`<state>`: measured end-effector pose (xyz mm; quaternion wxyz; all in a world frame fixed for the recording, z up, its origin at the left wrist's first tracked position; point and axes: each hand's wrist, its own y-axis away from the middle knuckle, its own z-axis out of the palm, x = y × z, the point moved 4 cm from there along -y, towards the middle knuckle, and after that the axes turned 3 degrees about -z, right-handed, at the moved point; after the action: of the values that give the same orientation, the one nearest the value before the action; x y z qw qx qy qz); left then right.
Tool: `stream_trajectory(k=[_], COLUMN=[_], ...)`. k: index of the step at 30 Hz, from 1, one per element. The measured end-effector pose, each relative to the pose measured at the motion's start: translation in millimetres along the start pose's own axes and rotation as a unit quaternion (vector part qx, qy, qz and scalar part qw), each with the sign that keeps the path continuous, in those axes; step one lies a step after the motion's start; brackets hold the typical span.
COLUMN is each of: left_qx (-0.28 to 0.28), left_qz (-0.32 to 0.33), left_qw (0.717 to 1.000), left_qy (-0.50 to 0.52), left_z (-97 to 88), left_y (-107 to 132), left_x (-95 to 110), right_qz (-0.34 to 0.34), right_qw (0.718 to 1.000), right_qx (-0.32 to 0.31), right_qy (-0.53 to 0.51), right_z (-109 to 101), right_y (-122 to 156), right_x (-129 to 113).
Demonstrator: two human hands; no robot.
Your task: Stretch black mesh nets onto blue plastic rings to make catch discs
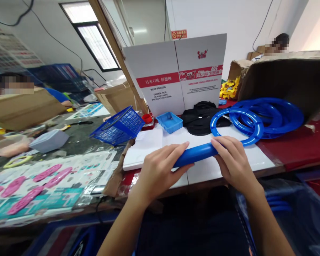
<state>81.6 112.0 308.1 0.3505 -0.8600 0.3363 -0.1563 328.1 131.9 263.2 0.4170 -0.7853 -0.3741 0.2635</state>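
Observation:
Both of my hands grip one blue plastic ring [198, 153], seen almost edge-on above the front of the white work surface [256, 158]. My left hand [160, 167] wraps its left end, thumb below and fingers on top. At the other end, my right hand [233, 160] closes around the ring with its fingers over the upper side. Just behind my right hand lies another blue ring [258, 122], resting partly on a pile of larger blue rings [290, 113]. The held ring's far side cannot be made out.
A blue tray [170, 122], a black cloth item [200, 119] and a blue basket [120, 124] stand behind. A white printed carton [160, 78] rises at the back. Pink pieces [46, 173] lie at left. Two people sit farther off behind boxes. A brown box [288, 78] stands right.

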Motion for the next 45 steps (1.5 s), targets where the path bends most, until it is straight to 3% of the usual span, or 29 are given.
stream_trajectory(k=[5, 9, 13, 22, 28, 35, 45], left_qx=[-0.004, -0.026, -0.047, -0.051, -0.044, -0.023, 0.025], left_qz=[0.041, 0.086, 0.094, 0.094, 0.080, 0.075, 0.031], left_qw=[0.999, 0.996, 0.994, 0.991, 0.990, 0.991, 0.992], left_qy=[0.021, 0.019, 0.031, 0.077, 0.110, 0.109, 0.119], left_z=[12.2, 13.8, 13.2, 8.8, 2.3, 7.1, 11.8], left_y=[-3.1, -4.1, -7.9, -15.0, -15.0, -12.2, -10.1], left_x=[11.5, 21.4, 27.2, 37.1, 26.5, 23.2, 31.8], right_qz=[-0.003, -0.008, 0.002, 0.001, 0.013, 0.009, 0.037], right_qw=[0.998, 0.995, 0.993, 0.993, 0.995, 0.996, 0.998], right_qx=[-0.007, -0.054, -0.086, -0.086, -0.057, -0.061, 0.043], right_qy=[-0.062, -0.079, -0.077, -0.085, -0.076, -0.057, -0.006], right_z=[-15.4, -20.7, -23.8, -28.8, -32.6, -31.4, -16.0], right_y=[5.6, 5.1, 2.8, 2.6, 4.7, 1.7, 9.8], right_x=[-4.6, -9.5, -14.7, -20.3, -16.3, -17.8, -26.7])
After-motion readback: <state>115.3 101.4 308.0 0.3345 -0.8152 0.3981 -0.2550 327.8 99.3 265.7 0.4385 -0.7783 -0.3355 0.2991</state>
